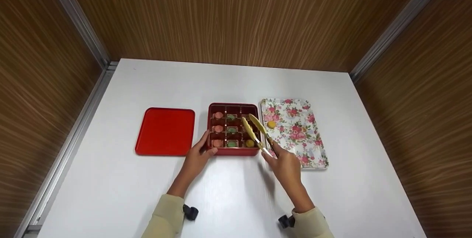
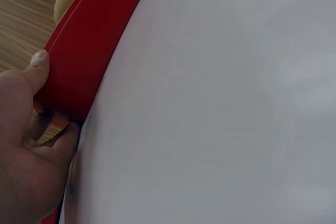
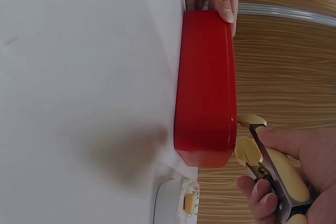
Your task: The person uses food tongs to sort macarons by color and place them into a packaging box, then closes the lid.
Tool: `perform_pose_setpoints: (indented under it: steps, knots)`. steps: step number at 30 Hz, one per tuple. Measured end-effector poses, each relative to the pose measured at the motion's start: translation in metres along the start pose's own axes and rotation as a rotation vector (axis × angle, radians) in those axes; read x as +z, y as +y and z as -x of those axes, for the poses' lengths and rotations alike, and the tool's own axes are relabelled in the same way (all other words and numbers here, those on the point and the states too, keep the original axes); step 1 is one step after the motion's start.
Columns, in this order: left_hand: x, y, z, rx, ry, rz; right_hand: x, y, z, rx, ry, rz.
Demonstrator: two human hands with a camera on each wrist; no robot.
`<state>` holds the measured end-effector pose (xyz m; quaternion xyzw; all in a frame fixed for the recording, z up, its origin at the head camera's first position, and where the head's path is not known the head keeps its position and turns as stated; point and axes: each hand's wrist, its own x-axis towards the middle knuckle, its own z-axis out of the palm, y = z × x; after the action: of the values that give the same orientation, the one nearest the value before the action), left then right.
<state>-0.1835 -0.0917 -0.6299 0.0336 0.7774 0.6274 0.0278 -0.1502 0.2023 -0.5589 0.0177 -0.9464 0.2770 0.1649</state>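
Note:
A red box with a divided insert stands mid-table. Pink macarons fill its left column and green macarons its middle column; a yellow macaron lies in the front right compartment. My left hand grips the box's front left corner, thumb on the front wall. My right hand holds yellow-tipped tongs over the box's right column, their tips spread apart. The tongs partly hide the compartments beneath. Another yellow macaron sits on the floral tray right of the box.
A red lid lies flat on the white table, left of the box. Wood-patterned panels stand behind the table and at both sides. The tray's left edge is close to the box.

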Motion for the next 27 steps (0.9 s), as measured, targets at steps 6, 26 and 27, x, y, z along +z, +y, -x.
perform_pose_setpoints:
  steps: [6, 26, 27]
  knots:
    - [0.000, 0.000, 0.000, -0.003, 0.003, 0.005, -0.002, 0.000, 0.001, 0.010, 0.001, -0.018]
    - [0.000, 0.001, 0.000, -0.027, -0.009, 0.022, -0.019, 0.024, -0.002, 0.056, 0.050, -0.036]
    - [0.000, 0.001, 0.000, -0.027, -0.009, 0.022, -0.020, 0.026, -0.002, 0.062, 0.048, -0.037]
